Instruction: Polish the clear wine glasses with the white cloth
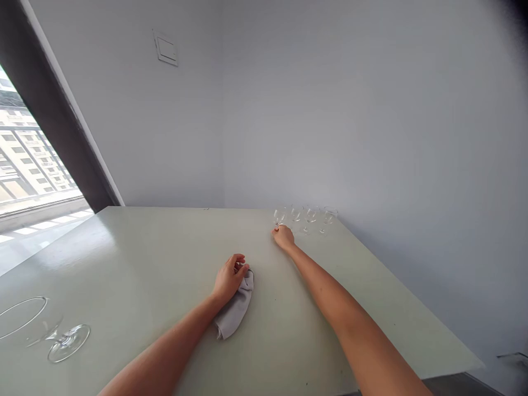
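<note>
My right hand is stretched out to the far part of the table, its fingers closed at the stem or foot of a clear wine glass. The glass stands upright, and its lower part is hidden by the fingers. Just right of it are more stemmed glasses, close together near the far right edge. My left hand rests on the table nearer to me with fingers curled, closed on a light grey cloth. The cloth hangs out below the palm and lies bunched on the tabletop.
A large stemmed glass is at the left front of the pale green table, partly cut off by the frame's edge. Grey walls border the table's far and right sides. A light switch and a bright window are to the left.
</note>
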